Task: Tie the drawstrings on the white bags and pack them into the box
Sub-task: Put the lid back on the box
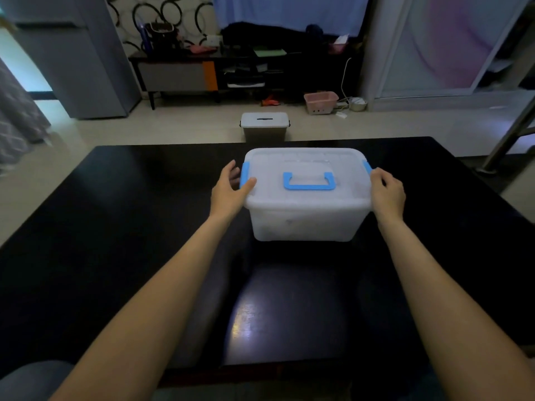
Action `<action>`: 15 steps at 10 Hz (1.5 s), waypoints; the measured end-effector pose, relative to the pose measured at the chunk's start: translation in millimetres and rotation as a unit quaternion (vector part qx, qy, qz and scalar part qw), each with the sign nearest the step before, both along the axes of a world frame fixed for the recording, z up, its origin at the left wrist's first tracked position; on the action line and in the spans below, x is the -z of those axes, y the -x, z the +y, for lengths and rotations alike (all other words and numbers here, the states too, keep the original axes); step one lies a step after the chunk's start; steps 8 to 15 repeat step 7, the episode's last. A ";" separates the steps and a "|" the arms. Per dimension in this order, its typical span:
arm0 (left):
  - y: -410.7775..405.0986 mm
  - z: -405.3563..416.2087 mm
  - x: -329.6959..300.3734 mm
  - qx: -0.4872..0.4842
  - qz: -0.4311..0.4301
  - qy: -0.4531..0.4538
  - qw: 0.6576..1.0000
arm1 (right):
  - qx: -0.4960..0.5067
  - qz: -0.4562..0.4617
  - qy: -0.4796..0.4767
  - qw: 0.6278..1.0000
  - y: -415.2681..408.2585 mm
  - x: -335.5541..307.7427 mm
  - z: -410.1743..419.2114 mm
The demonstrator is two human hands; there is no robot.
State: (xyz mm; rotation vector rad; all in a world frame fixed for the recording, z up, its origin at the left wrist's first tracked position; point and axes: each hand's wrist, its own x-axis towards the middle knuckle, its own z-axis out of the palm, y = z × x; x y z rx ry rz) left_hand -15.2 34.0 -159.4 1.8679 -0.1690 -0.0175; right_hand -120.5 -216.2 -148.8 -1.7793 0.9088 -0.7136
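A translucent white plastic box with its lid on stands on the black table, a little past the middle. The lid has a blue carry handle and blue side clips. My left hand grips the box's left end, thumb over the lid edge beside the left clip. My right hand grips the right end, fingers curled at the right clip. Faint pale shapes show through the wall; I cannot tell what they are. No white bags lie in sight on the table.
A smaller grey lidded box sits on the floor beyond the table's far edge. Further back are a low dark cabinet, a pink basket and a metal post at the right.
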 end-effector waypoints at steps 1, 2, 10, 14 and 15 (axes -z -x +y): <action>5.2 3.0 2.3 0.007 0.063 0.007 0.998 | 0.016 -0.031 -0.091 0.995 8.7 0.5 -0.2; 9.9 8.2 6.6 0.041 0.136 0.013 0.990 | 0.003 -0.029 -0.150 0.988 21.8 3.5 1.9; 50.5 37.1 8.8 0.036 0.111 0.017 0.993 | -0.054 0.067 0.052 0.995 68.8 -7.7 37.7; 50.5 37.1 8.8 0.036 0.111 0.017 0.993 | -0.054 0.067 0.052 0.995 68.8 -7.7 37.7; 50.5 37.1 8.8 0.036 0.111 0.017 0.993 | -0.054 0.067 0.052 0.995 68.8 -7.7 37.7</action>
